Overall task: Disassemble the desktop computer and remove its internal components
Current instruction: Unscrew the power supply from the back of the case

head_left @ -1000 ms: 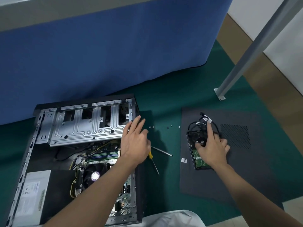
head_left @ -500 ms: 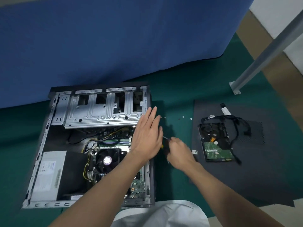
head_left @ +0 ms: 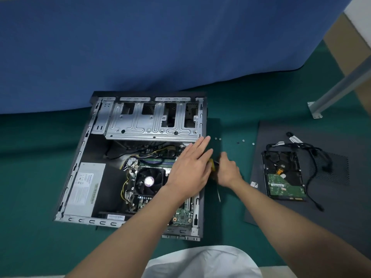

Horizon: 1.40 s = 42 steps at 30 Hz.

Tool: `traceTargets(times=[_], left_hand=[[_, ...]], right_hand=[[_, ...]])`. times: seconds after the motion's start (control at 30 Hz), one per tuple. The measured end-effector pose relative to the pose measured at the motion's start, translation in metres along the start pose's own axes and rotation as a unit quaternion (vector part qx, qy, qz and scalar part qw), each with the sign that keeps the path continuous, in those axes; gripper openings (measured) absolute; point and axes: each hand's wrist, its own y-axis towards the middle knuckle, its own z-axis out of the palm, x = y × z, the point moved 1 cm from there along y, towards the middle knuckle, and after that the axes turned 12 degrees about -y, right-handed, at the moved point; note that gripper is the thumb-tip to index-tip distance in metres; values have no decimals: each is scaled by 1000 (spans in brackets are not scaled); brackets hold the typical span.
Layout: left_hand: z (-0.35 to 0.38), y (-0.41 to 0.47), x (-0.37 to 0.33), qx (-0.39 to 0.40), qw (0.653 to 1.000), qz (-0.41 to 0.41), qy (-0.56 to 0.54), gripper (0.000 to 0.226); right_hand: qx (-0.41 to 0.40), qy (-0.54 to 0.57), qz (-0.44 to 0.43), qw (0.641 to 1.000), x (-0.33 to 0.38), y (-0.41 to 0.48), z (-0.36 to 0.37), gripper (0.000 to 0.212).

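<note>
computer case (head_left: 152, 125) open, flat; hard drive (head_left: 283, 175) apart

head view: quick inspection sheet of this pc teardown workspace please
surface: green mat, dark side panel lying flat on it at right
job's things: open computer case with drive cage, power supply and cpu fan inside; hard drive out, on the side panel
clutter: loose screws on the mat beside the case
grippers: left hand flat, fingers straight, over the case's right edge; right hand grips the screwdriver
cables: black cable bundle by the hard drive; yellow wires inside the case
surroundings: blue cloth behind, metal leg at right
</note>
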Motion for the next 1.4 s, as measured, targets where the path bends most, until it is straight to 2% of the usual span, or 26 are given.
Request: traceTargets(times=[0.07,0.13,0.23,0.33,0.4,0.5,0.67,0.77,0.93,1.03,1.13,1.2,1.23,1.27,1.33,1.4], left_hand=[[1,0,0,-3,1000,-6,-7,43],[2,1,-1,-4,1000,-11,-11,44],[3,-1,-5,-10,999,-25,-23,45],[4,-12,-10,-22,998,-40,-32,47],[3,-25,-14,-29,998,-45,-36,48],[0,-47,-15,-21,997,-50,-46,52],[-9,-88,2,4,998,-55,-38,54],[-20,-115,22,1,999,-46,-5,50],[-48,-169,67,-27,999,-36,25,42],[-67,-198,86,-51,998,-44,12,40],[-84,-224,96,-138,986,-82,-48,27],[-92,-235,99,-217,958,-145,-117,11],[-94,-240,100,-252,935,-191,-158,5],[-94,-243,101,-278,905,-245,-208,8],[-93,-247,103,-291,822,-363,-329,22],[-93,-248,106,-271,707,-442,-481,33]], right_hand=[[21,116,9,993,-8,-4,-12,51],[39,245,12,969,-15,-10,-28,53],[10,360,26,933,-19,-16,-53,36],[-60,484,32,873,-14,-24,-77,24],[-117,526,41,841,-9,-31,-90,25],[-168,551,52,816,0,-46,-100,25],[-130,637,37,759,32,-92,-88,24],[-108,639,30,761,55,-125,-67,19],[-54,607,24,792,97,-180,-22,20],[-30,625,24,779,125,-209,7,23],[-7,645,22,764,152,-238,36,18],[10,648,18,762,168,-254,58,16],[20,650,15,760,175,-261,69,16],[32,654,11,756,181,-267,80,16],[53,660,7,750,192,-274,100,15],[66,660,7,748,202,-277,115,14]])
